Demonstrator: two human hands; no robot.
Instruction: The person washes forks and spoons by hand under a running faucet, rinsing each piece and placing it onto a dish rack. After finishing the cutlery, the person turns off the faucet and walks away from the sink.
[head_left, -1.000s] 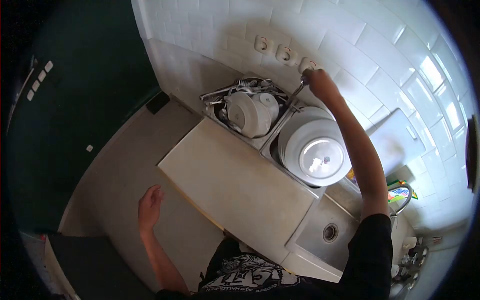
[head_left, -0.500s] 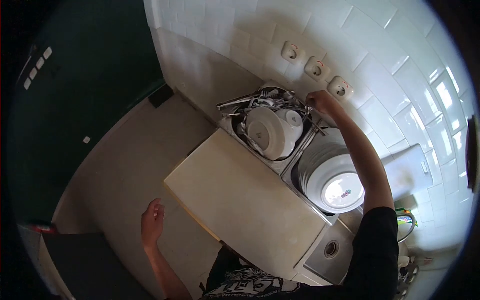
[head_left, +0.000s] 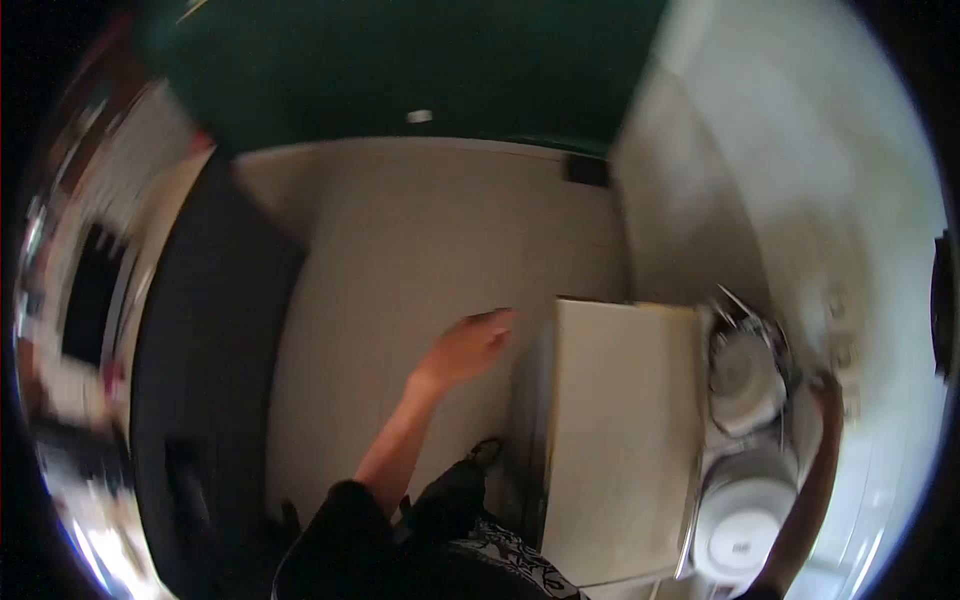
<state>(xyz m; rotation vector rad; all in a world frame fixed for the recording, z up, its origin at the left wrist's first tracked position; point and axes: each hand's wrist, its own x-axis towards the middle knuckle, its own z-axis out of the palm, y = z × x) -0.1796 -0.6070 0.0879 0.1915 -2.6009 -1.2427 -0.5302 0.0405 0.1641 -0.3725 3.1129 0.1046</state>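
The view is blurred by a fast head turn. My left hand (head_left: 468,346) hangs over the pale floor beside the counter's left edge, fingers loosely apart and holding nothing. My right hand (head_left: 826,386) reaches to the far right next to the dish rack (head_left: 745,375), which holds white bowls and cutlery; blur hides its fingers, so whether it holds anything cannot be told. A stack of white plates (head_left: 738,520) sits below the rack, next to my right forearm.
A cream countertop (head_left: 615,440) lies between my arms. A dark green wall (head_left: 400,60) runs along the top, a white tiled wall (head_left: 800,150) stands at the right, and dark furniture (head_left: 200,400) fills the left.
The camera has swung sharply left, so rack and plates have slid to the right edge. My left hand has risen toward the counter's edge. My right hand stays by the rack.
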